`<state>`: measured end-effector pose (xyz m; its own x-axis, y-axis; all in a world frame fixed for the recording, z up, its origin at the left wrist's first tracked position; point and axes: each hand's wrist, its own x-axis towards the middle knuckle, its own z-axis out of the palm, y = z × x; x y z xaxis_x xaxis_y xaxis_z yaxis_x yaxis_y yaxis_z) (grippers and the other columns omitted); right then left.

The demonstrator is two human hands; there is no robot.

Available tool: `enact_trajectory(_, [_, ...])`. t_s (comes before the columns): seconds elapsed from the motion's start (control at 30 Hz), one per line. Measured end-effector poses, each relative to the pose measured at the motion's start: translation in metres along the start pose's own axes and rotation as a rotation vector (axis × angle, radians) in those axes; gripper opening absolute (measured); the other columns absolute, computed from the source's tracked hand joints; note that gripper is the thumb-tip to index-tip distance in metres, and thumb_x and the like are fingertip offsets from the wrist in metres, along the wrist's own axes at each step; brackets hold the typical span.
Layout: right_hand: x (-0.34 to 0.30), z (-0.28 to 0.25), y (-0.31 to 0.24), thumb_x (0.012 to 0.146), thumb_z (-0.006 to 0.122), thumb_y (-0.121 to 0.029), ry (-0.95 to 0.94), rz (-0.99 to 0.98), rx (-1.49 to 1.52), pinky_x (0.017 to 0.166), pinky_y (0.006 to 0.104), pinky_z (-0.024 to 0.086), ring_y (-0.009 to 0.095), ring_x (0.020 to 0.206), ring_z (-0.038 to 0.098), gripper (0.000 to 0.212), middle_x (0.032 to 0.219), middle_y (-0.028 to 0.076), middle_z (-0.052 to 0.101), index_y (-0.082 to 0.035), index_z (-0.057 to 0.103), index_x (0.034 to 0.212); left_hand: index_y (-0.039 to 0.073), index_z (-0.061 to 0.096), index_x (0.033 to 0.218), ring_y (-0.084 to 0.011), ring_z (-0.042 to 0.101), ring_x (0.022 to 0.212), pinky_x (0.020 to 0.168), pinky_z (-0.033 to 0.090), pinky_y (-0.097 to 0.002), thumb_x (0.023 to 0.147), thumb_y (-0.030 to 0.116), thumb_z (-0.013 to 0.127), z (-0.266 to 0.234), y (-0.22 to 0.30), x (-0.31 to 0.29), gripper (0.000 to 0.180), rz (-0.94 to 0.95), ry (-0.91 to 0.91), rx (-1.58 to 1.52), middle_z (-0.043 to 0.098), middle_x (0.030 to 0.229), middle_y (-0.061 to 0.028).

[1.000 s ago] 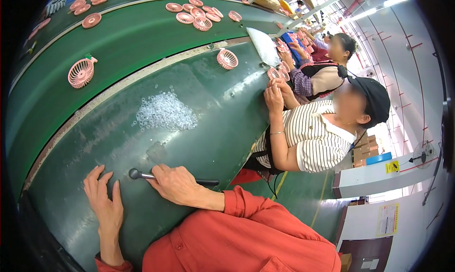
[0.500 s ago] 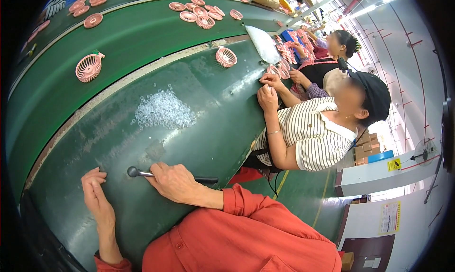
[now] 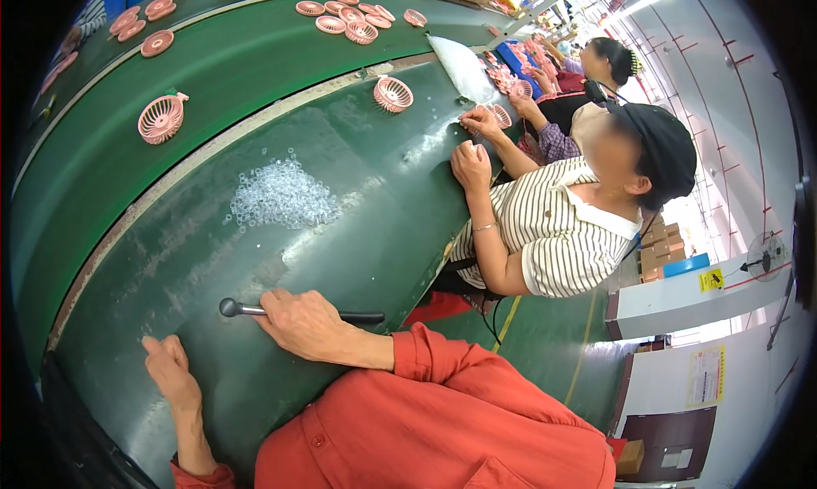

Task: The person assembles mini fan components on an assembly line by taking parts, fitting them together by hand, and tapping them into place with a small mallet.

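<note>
My right hand [image 3: 305, 326] is closed around a small hammer [image 3: 230, 307] with a round dark head, a metal shaft and a black handle. The hammer lies low over the green tabletop, its head pointing left and its handle end showing past my wrist. To the left, my left hand [image 3: 173, 371] is held just above the table with its fingers curled and pinched together. Whatever is at its fingertips is too small to make out. Beyond both hands lies a pile of small clear plastic rings [image 3: 281, 198], with a few loose ones around it.
A pink slatted fan housing [image 3: 393, 94] stands farther back on the table. Another pink housing [image 3: 162, 119] sits on the green conveyor belt [image 3: 247, 72], with several pink round parts [image 3: 362, 31] beyond. On the right, a co-worker in a striped shirt [image 3: 545, 234] works beside a clear plastic bag [image 3: 464, 68].
My left hand's fingers have curled in from a looser, more stretched pose. My right hand keeps its hold on the hammer. The whole view has shifted slightly.
</note>
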<state>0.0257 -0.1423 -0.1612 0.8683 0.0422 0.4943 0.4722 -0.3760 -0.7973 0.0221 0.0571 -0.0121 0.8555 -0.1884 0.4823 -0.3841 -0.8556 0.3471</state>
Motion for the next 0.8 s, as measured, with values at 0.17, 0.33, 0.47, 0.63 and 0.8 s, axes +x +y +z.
enact_trajectory(0.17, [-0.002,0.001,0.007,0.090,0.065,-0.025,0.007,0.012,-0.036,0.049,0.0423,0.049,0.033,0.055,0.060,0.027,0.071,0.015,0.058,-0.003,0.050,0.084,0.005,0.024,0.056,-0.0112,0.023,0.048,0.048,0.015,-0.0342,0.105,0.028,0.031,0.008,0.013,0.002,0.055,-0.167,-0.095,0.060,0.024,0.052,0.0004])
enact_trajectory(0.33, [-0.007,-0.006,0.006,0.091,0.064,-0.025,0.002,0.013,-0.028,0.049,0.0428,0.050,0.034,0.055,0.060,0.027,0.073,0.016,0.058,-0.002,0.051,0.086,0.003,0.027,0.056,-0.0122,0.025,0.047,0.048,0.017,-0.0347,0.103,0.021,0.036,0.020,-0.005,-0.012,0.051,-0.085,-0.049,-0.008,0.025,0.052,-0.0021])
enact_trajectory(0.47, [-0.019,-0.014,0.014,0.092,0.061,-0.025,-0.011,0.064,-0.029,0.050,0.0438,0.050,0.035,0.056,0.061,0.025,0.074,0.016,0.060,-0.003,0.052,0.086,0.002,0.034,0.059,-0.0179,0.030,0.045,0.047,0.022,-0.0376,0.102,0.018,0.037,0.036,-0.012,-0.016,0.046,0.026,-0.140,0.027,0.033,0.052,-0.0068])
enact_trajectory(0.63, [-0.067,-0.071,0.067,0.091,0.058,-0.025,-0.086,0.217,-0.471,0.045,0.0441,0.048,0.031,0.056,0.062,0.017,0.077,0.012,0.060,-0.010,0.060,0.083,0.007,0.048,0.063,-0.0324,0.046,0.048,0.047,0.035,-0.0450,0.085,0.011,0.050,0.155,0.017,0.008,0.022,0.599,-0.261,0.293,0.043,0.055,-0.0112])
enact_trajectory(0.8, [-0.209,-0.223,0.047,0.092,0.063,-0.029,0.276,1.012,-0.806,0.057,0.0518,0.048,0.044,0.066,0.062,0.024,0.077,0.020,0.065,-0.006,0.060,0.091,0.013,0.056,0.063,-0.0277,0.059,0.043,0.037,0.044,-0.0422,0.083,0.022,0.055,0.346,0.203,-0.048,0.022,0.974,-0.503,-0.191,0.061,0.055,-0.0101])
